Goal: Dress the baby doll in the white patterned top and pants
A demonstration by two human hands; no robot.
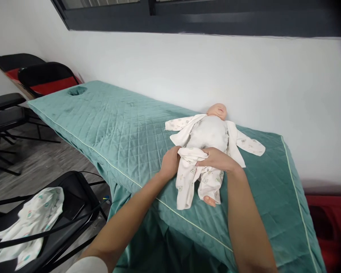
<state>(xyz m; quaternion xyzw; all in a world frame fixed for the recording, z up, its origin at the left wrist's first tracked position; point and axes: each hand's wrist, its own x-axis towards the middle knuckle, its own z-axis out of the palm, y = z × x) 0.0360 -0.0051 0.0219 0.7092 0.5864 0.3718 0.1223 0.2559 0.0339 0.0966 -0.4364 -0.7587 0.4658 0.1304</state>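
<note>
A baby doll (208, 131) lies on its back on a green quilted bed, its head near the wall. It wears an open white printed jacket (233, 142) with the sleeves spread to both sides. White printed baby pants (185, 185) cover its legs, and one foot shows below a cuff. My left hand (170, 162) is closed at the left edge of the pants' waistband. My right hand (217, 159) grips the waistband near its middle, the thumb and fingers on the bunched cloth. Some fingertips of both hands are hidden by fabric.
The bed (116, 121) runs along a white wall and has a face hole (77, 90) at its far left end. White printed baby clothing (36, 216) lies on a black chair (76, 185) at the lower left. More folding chairs (49, 77) stand beyond. Something red (329, 227) is at the right.
</note>
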